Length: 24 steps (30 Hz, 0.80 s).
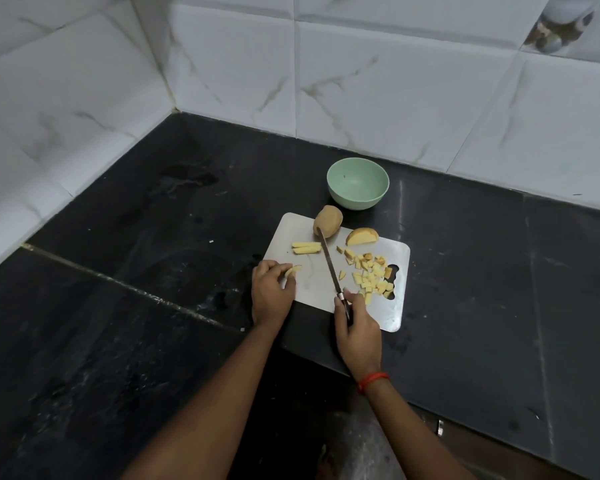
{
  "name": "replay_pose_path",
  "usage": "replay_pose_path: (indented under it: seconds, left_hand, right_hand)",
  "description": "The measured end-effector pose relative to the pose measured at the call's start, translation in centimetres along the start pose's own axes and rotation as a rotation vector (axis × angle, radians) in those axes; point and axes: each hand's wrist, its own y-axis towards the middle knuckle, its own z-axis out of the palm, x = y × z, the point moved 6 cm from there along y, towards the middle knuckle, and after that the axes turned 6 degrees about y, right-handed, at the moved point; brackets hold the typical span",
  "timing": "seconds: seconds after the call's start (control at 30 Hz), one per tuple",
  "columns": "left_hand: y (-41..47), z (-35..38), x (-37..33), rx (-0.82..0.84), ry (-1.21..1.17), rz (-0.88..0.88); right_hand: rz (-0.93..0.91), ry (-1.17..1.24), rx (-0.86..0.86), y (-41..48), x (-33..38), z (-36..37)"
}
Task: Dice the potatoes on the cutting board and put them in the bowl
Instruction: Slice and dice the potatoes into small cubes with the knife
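On the steel cutting board point(303, 282), the left hand point(271, 292) pinches a potato strip point(292, 270); the right hand point(357, 329) grips the knife point(329, 268); firm, wet-slick pieces likely need fingertip pinning; the green bowl point(358, 183) sits empty.

— What colour is the round bowl point(358, 183) by the wall?

— Pale mint green, plain inside and out. The flat rectangular cutting board point(305, 289) is silvery grey, without pattern.

— And the potatoes?

— The whole potato point(328, 221) has a tan-brown skin. The cut wedge point(361, 236) shows light yellow flesh with an orange-brown edge. The small diced pieces point(371, 277) and the 2 long strips point(306, 248) are pale yellow.

— The surroundings?

— The stone countertop point(118, 323) is black with faint grey mottling. The wall tiles point(378, 74) are white with grey-brown marble veins. A thread band point(373, 380) on the right wrist is orange-red.
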Motion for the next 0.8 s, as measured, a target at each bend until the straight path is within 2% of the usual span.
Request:
replay_pose_path:
  seconds: [0.23, 0.33, 0.47, 0.8]
  left_hand:
    - [0.3, -0.5, 0.1, 0.022, -0.095, -0.031]
    - [0.5, -1.0, 0.2, 0.063, -0.124, 0.006]
    - [0.2, -1.2, 0.1, 0.039, -0.067, 0.044]
    - [0.0, -1.2, -0.4, 0.028, -0.024, 0.063]
  right_hand:
    - [-0.142, -0.130, 0.050, -0.2, 0.8, 0.7]
    - [-0.178, -0.293, 0.169, 0.4, 0.8, 2.0]
    - [-0.122, -0.410, 0.367, 0.8, 1.0, 3.4]
    - [-0.080, -0.590, 0.451, 1.2, 2.2, 5.0]
